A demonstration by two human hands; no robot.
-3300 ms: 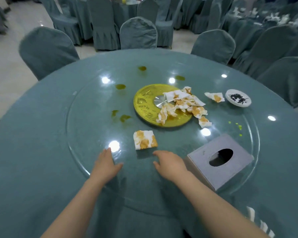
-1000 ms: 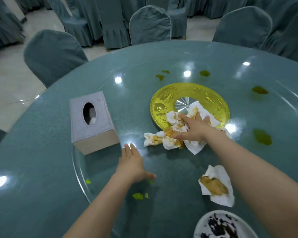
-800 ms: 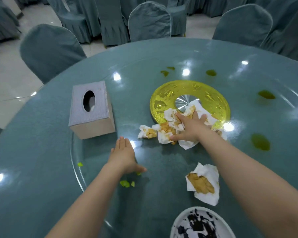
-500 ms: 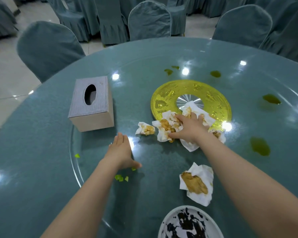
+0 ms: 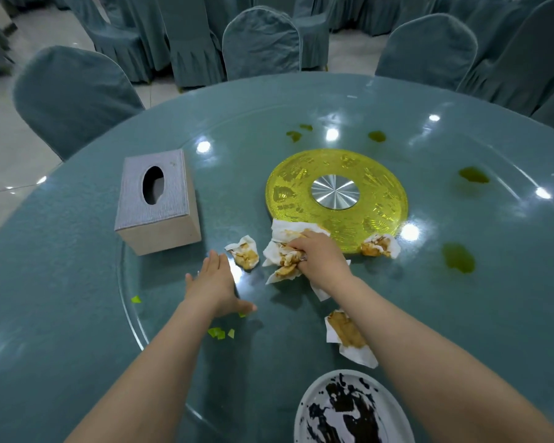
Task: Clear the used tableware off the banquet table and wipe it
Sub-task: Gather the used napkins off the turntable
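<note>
Gripping a wad of stained napkins (image 5: 285, 257), the right hand (image 5: 322, 257) curls; the left hand (image 5: 213, 284) lies flat, fingers straight.

No readable text, label, brand or number shows anywhere.
</note>
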